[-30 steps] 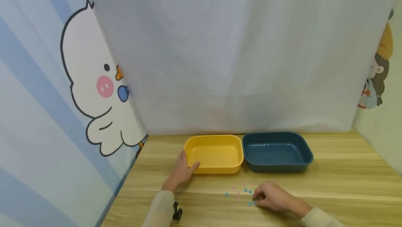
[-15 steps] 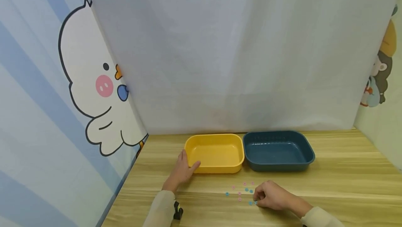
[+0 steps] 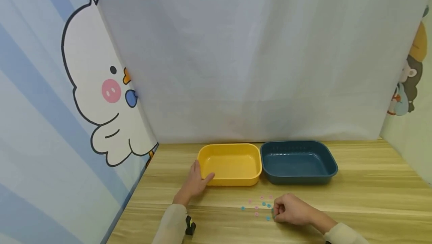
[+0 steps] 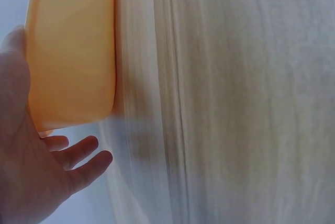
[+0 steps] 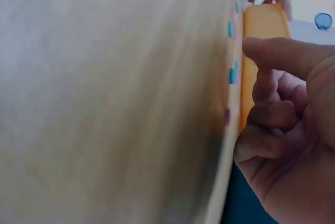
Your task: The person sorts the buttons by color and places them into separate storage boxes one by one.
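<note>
While the pink and blue beads (image 3: 264,204) lie scattered on the bench (image 3: 371,191) before the trays, the blue one that showed at the tips of the right hand (image 3: 292,209) half a second ago is now nearly covered. Its fingers curl in; whether they pinch the bead, I cannot tell. The left hand (image 3: 194,182) rests, fingers loosely extended, against the yellow tray (image 3: 233,182), as before. Both sleeves (image 3: 170,225) run out of frame.

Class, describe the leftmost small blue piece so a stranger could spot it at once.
On the wooden table, find the yellow tray that the left hand touches. Between it and the person lie scattered small pink and blue pieces. The leftmost blue piece is the farthest left of all in the head view, its nearest neighbours pink.
</note>
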`<move>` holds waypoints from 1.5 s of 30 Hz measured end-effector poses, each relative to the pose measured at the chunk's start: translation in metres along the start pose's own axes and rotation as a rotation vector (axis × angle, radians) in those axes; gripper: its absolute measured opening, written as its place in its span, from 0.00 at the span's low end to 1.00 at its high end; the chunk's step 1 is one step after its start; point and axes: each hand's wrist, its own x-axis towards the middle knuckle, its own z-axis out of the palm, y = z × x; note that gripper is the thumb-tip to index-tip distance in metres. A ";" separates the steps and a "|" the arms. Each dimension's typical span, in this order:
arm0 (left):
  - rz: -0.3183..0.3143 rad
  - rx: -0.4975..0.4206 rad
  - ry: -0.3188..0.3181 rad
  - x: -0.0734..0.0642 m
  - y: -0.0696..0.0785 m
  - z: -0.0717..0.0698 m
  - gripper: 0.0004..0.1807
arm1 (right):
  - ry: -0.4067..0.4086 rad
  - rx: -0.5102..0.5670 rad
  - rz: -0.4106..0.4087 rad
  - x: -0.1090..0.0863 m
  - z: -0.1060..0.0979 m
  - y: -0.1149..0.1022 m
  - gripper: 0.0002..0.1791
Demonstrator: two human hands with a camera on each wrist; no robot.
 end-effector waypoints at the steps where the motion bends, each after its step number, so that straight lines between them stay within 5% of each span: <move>1: 0.001 0.002 0.001 0.000 0.000 0.000 0.53 | 0.002 0.025 0.006 0.000 -0.002 0.000 0.08; 25: 0.015 0.015 0.024 0.001 -0.005 0.003 0.52 | 0.056 0.238 0.019 0.013 -0.028 -0.008 0.04; 37: 0.003 0.033 0.014 0.001 -0.003 0.003 0.51 | 0.086 0.223 0.011 0.034 -0.043 -0.025 0.04; 45: 0.011 0.030 0.015 0.001 -0.004 0.003 0.52 | 0.174 0.148 0.035 0.051 -0.052 -0.028 0.03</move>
